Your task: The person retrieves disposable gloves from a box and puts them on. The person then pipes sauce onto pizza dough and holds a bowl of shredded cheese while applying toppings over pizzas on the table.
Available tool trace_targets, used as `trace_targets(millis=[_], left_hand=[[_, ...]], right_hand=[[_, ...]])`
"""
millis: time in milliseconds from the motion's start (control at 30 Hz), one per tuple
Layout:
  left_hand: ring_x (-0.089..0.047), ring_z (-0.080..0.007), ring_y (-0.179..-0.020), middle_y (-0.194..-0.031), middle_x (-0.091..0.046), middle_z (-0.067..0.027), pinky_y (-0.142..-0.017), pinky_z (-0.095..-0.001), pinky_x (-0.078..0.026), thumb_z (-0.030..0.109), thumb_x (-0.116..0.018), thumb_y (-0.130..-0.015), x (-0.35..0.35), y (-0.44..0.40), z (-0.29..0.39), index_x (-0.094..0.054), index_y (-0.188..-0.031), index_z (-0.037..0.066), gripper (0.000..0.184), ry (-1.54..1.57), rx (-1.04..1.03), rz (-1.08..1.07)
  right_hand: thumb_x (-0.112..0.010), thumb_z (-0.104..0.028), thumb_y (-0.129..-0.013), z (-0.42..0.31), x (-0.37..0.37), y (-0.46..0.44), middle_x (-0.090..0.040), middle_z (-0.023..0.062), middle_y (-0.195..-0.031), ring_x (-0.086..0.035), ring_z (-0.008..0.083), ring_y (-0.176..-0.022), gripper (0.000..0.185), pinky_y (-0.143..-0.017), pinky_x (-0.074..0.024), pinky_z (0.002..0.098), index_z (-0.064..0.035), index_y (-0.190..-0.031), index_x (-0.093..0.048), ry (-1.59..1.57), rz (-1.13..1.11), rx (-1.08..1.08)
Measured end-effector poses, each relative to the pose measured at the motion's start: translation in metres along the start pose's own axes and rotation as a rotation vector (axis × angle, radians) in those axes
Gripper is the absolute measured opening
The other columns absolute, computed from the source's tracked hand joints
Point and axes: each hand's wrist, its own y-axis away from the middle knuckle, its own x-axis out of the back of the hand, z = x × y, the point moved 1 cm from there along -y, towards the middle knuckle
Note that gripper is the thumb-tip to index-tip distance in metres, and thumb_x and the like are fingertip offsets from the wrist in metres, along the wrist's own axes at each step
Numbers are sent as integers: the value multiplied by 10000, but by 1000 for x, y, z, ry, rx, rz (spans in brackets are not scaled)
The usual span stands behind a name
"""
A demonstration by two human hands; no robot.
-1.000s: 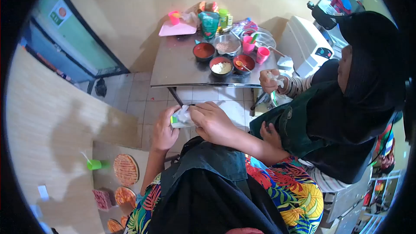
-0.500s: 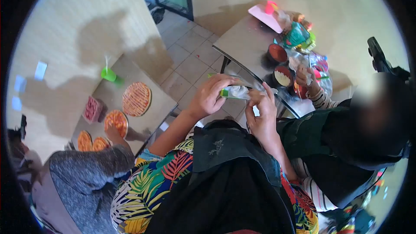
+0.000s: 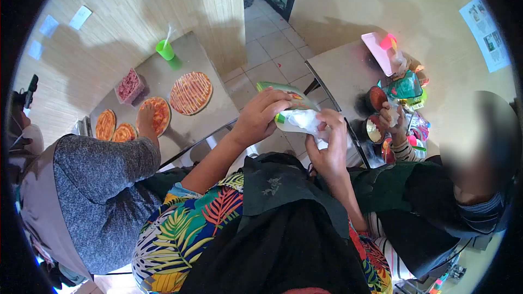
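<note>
So your left hand [image 3: 258,118] is gripping the green packet [image 3: 298,96] and your right hand [image 3: 331,141] is pinching the white plastic [image 3: 302,119], all hanging in front of your apron [image 3: 289,185]. Packet's looking opened already; plastic's seemingly sitting only partway out.

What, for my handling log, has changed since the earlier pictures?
The co-worker's hand at right moved from the edge of the right table farther over it. The view swung left, bringing a grey sleeve into sight. More green print shows on the packet. Unchanged: left hand and right hand hold it; pink tray in place.
</note>
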Motion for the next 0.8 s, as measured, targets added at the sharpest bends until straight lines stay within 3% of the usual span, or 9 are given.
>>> trace_targets(millis=[200,300,367,433,500,533,633,700,800], left_hand=[[-588,-334,-1010,-1083,-595,-144,-920,-491,-436,56,-687,-683,6,7,-9,-487,-1043,74,413,-66,30,-38],[-593,-336,-988,-1066,-597,-144,-888,-467,-455,25,-685,-664,4,11,-14,-485,-1044,72,432,-30,10,-46],[-596,-346,-967,-1046,-598,-150,-858,-427,-470,11,-697,-646,-3,19,-13,-479,-1034,60,448,106,71,-96],[-586,-340,-975,-1065,-587,-143,-849,-411,-475,37,-703,-647,-9,34,-11,-480,-1080,75,488,205,147,-224],[-576,-335,-982,-1084,-576,-136,-840,-394,-479,63,-710,-649,-17,44,-3,-481,-1125,89,530,294,225,-354],[-574,-336,-987,-1102,-563,-138,-833,-389,-481,72,-710,-659,-18,43,4,-472,-1163,89,558,363,258,-337],[-574,-326,-983,-1131,-534,-131,-803,-383,-488,75,-691,-696,-11,30,27,-450,-1250,117,605,400,192,-317],[-574,-317,-976,-1119,-535,-115,-787,-381,-496,66,-665,-722,-10,28,38,-470,-1236,151,557,356,143,-552],[-573,-328,-983,-1096,-561,-136,-814,-372,-490,34,-655,-734,-13,24,52,-556,-1149,109,432,342,123,-514]], right_hand=[[-639,30,-675,-10,1,-7,-589,128,-992,-542,284,-834,395,-936,-378,450,-45,-1036,-499,143,-74,-25],[-616,25,-720,0,-5,-3,-615,117,-981,-567,289,-833,303,-922,-393,468,-40,-1001,-522,329,-63,57],[-585,23,-775,1,-5,4,-654,112,-898,-626,298,-884,320,-985,-350,458,-28,-1083,-515,292,-110,50],[-578,28,-791,-3,-2,12,-668,113,-857,-641,259,-855,314,-919,-421,413,-38,-1091,-515,328,-123,19],[-596,48,-759,-3,-3,22,-652,119,-877,-628,302,-784,262,-801,-482,390,-22,-1005,-536,60,-129,-312],[-587,61,-779,-13,2,20,-650,129,-807,-656,254,-760,290,-713,-503,323,-26,-1047,-521,-24,-140,-450],[-579,54,-802,-8,5,34,-647,131,-777,-662,193,-769,316,-687,-497,285,-36,-1094,-497,-141,-94,-492],[-589,71,-793,-7,11,41,-632,98,-795,-635,147,-798,349,-702,-482,262,-38,-1107,-484,-191,-87,-573],[-611,132,-749,-13,29,50,-540,22,-828,-551,91,-806,414,-719,-449,216,-38,-1105,-486,-363,-18,-594]])
